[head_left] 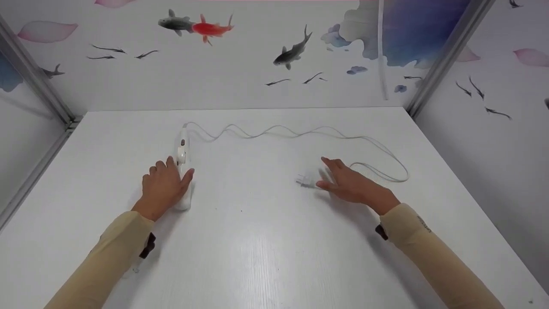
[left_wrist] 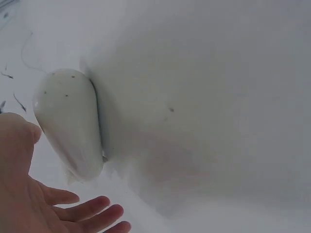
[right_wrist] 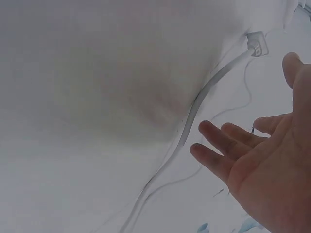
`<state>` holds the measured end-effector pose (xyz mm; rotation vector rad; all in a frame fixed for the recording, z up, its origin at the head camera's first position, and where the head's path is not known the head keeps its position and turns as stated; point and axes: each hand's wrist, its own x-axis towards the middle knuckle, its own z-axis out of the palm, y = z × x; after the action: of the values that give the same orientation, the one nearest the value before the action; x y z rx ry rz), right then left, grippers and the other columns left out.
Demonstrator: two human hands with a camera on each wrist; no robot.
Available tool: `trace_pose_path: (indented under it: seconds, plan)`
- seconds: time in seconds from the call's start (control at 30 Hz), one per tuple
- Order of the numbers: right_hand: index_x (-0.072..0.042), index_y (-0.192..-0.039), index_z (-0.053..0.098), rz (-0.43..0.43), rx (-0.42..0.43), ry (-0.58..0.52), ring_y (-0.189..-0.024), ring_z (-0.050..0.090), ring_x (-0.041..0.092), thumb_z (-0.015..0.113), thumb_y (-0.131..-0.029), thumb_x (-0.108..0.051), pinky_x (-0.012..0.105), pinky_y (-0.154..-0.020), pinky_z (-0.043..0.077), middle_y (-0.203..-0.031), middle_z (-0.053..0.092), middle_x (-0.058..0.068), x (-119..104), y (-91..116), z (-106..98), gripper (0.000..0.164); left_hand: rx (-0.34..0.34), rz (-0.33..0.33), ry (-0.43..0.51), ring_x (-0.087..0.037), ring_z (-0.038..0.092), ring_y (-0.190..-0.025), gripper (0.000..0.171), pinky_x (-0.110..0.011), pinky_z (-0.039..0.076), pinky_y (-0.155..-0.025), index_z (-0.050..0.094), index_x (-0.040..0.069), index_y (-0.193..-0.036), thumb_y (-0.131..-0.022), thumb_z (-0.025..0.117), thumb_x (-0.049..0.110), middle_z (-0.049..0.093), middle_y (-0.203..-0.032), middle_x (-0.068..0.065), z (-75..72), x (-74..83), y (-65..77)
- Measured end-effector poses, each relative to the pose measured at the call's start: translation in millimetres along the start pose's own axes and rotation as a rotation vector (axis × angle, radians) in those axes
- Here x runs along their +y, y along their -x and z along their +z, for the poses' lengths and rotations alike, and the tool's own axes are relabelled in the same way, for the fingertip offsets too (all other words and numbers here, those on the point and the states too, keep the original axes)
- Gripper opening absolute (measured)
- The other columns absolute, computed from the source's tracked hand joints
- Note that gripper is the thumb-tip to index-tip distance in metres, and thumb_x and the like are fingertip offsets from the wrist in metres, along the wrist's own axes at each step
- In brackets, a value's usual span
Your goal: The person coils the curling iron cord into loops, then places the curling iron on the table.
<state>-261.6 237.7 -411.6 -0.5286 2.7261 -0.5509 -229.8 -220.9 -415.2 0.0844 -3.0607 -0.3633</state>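
Observation:
A long white handheld appliance with a brown button lies on the table, its corded end pointing away. My left hand is over its near half, thumb on one side and fingers on the other. In the left wrist view the appliance's rounded end shows between the thumb and the extended fingers, which are not closed round it. On the right, my right hand hovers with fingers spread beside the plug. The right wrist view shows the cord running past the fingertips, apart from them.
The thin wavy cord runs along the back of the white table and loops at the right. Printed panels wall in the back and sides, with metal posts at the corners.

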Motion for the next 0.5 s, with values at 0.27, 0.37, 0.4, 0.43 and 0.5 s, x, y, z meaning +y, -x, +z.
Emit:
trace_pose_path:
  seconds: [0.27, 0.37, 0.4, 0.43, 0.5]
  plan:
    - [-0.006, -0.144, 0.04, -0.027, -0.009, -0.062, -0.118, 0.055, 0.031, 0.057, -0.099, -0.05, 0.051, -0.104, 0.043, -0.137, 0.051, 0.016, -6.5, -4.4, 5.5, 0.066, -0.069, -0.058, 0.065, -0.049, 0.063, -0.097, 0.07, -0.057, 0.052, -0.08, 0.048, -0.017, -0.12, -0.101, 0.045, 0.05, 0.058, -0.104, -0.035, -0.8, 4.9, -7.9]
    - [-0.005, -0.137, 0.047, -0.053, -0.015, -0.087, -0.111, 0.057, 0.027, 0.06, -0.099, -0.045, 0.048, -0.1, 0.045, -0.129, 0.056, 0.015, -8.7, -6.7, 6.0, 0.057, -0.11, -0.078, 0.081, -0.044, 0.064, -0.094, 0.071, -0.055, 0.053, -0.081, 0.045, -0.017, -0.122, -0.102, 0.045, 0.05, 0.058, -0.106, -0.035, -0.7, 6.5, -11.8]
    - [-0.004, -0.136, 0.048, -0.059, -0.018, -0.091, -0.11, 0.057, 0.027, 0.061, -0.099, -0.043, 0.047, -0.099, 0.046, -0.127, 0.057, 0.014, -9.1, -7.6, 6.1, 0.055, -0.119, -0.085, 0.089, -0.042, 0.064, -0.092, 0.07, -0.054, 0.053, -0.08, 0.045, -0.017, -0.122, -0.102, 0.046, 0.05, 0.058, -0.105, -0.034, -0.9, 7.1, -13.2]
    - [-0.004, -0.134, 0.049, -0.064, -0.02, -0.092, -0.109, 0.058, 0.026, 0.062, -0.099, -0.041, 0.047, -0.098, 0.046, -0.126, 0.058, 0.014, -9.3, -8.5, 6.3, 0.053, -0.127, -0.091, 0.097, -0.04, 0.064, -0.09, 0.069, -0.053, 0.053, -0.08, 0.045, -0.017, -0.122, -0.102, 0.046, 0.05, 0.059, -0.105, -0.033, -1.0, 7.3, -14.7]
    - [-0.004, -0.131, 0.051, -0.059, -0.022, -0.096, -0.107, 0.058, 0.025, 0.063, -0.098, -0.038, 0.045, -0.097, 0.046, -0.123, 0.06, 0.012, -10.2, -10.4, 6.7, 0.048, -0.139, -0.106, 0.116, -0.036, 0.063, -0.087, 0.067, -0.05, 0.054, -0.078, 0.046, -0.016, -0.121, -0.102, 0.047, 0.049, 0.06, -0.103, -0.031, -1.5, 7.5, -17.8]
